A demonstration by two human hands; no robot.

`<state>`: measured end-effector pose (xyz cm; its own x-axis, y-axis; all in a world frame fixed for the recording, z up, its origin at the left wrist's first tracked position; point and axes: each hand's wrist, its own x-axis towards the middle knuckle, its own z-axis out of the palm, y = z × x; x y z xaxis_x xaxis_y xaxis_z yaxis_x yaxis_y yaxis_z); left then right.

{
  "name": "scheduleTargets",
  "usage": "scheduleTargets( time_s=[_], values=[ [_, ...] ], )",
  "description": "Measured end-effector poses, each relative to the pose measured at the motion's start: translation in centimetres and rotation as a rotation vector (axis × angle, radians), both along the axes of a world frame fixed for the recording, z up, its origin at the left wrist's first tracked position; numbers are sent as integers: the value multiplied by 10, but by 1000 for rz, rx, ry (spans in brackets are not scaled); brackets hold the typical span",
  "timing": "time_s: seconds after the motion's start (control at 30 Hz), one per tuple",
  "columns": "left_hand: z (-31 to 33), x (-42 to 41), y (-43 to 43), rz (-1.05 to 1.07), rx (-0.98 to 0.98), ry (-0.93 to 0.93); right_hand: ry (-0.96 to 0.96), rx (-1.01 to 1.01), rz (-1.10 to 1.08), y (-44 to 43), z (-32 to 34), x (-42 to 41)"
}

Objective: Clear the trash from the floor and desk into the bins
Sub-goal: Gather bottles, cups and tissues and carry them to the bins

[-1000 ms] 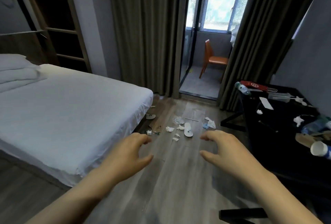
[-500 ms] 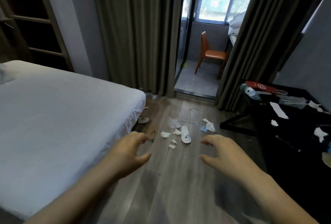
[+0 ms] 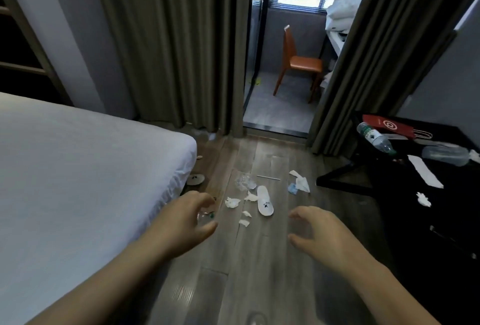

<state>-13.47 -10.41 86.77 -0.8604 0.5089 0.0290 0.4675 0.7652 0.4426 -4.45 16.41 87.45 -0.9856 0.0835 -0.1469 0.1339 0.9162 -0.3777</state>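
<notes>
Trash lies on the wooden floor ahead: crumpled white tissues (image 3: 232, 202), a clear crushed plastic piece (image 3: 242, 181), a white straw (image 3: 268, 177), a larger white paper (image 3: 301, 182) and a white slipper (image 3: 265, 204). On the black desk (image 3: 415, 210) at right lie two plastic bottles (image 3: 375, 138), a white paper strip (image 3: 425, 170) and a tissue wad (image 3: 423, 199). My left hand (image 3: 183, 223) and my right hand (image 3: 320, 233) reach forward over the floor, fingers spread, both empty. No bin is in view.
A white bed (image 3: 78, 181) fills the left side, with a second slipper (image 3: 195, 179) at its corner. Curtains (image 3: 176, 46) frame a doorway to a balcony holding an orange chair (image 3: 296, 63). A red paper bag (image 3: 387, 125) lies on the desk's far end.
The view has advanced toward the floor trash and the doorway, so the trash appears closer. Both hands stay held out, open and empty.
</notes>
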Motion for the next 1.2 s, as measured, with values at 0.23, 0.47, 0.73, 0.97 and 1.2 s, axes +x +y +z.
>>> scheduleTargets(
  time_s=[0.23, 0.47, 0.73, 0.97, 1.2],
  values=[
    [-13, -107, 72, 16, -28, -27, -23, -13, -13, 69, -19, -120],
    [-18, -197, 127, 55, -74, -55, -67, -30, 19, 120, -33, -220],
    [-42, -284, 147, 59, -86, -136, -170, -57, 17, 138, -66, -306],
    [-74, -387, 141, 1, -93, -167, -223, -45, -36, 123, -100, -389],
    [-129, -489, 130, -54, -112, -274, -292, -69, -114, 100, -147, -471]
  ],
)
